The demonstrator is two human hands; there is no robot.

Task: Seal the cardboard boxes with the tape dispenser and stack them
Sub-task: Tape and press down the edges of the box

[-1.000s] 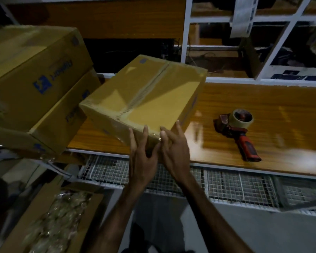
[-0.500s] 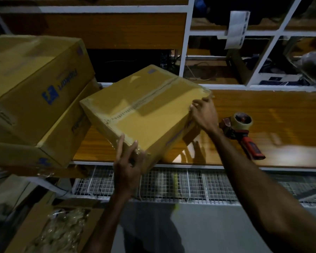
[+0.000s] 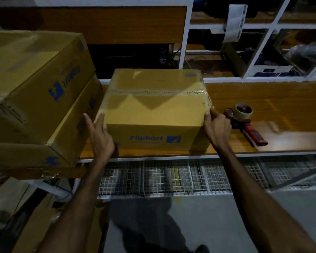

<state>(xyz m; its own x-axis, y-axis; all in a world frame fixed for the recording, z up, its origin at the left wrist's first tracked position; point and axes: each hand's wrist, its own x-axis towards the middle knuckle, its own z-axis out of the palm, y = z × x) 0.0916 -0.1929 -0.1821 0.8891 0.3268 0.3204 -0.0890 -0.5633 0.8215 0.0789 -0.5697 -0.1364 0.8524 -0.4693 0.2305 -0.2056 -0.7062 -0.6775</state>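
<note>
On the wooden shelf (image 3: 263, 99) sits the taped box (image 3: 153, 108), flat on its bottom, with a strip of clear tape running across its top from side to side. The left hand (image 3: 100, 137) rests against the box's near left corner with its fingers straight and spread, pressing and not curled round anything. The right hand (image 3: 217, 126) holds the near right corner, thumb on the top edge and fingers bent round the side. The box lies between the two hands, touching both. Just to the left is a stack of two boxes (image 3: 35, 99), a little tilted, and the taped box is very close to it. The tape dispenser (image 3: 244, 121) lies on the shelf just beside the right hand, and no hand is on it. It looks like the box is sealed and the next job is to stack it. To do this well, both hands should grip low on each side, lift evenly, keep the box level, and set it square on the stack so nothing slides off.
</note>
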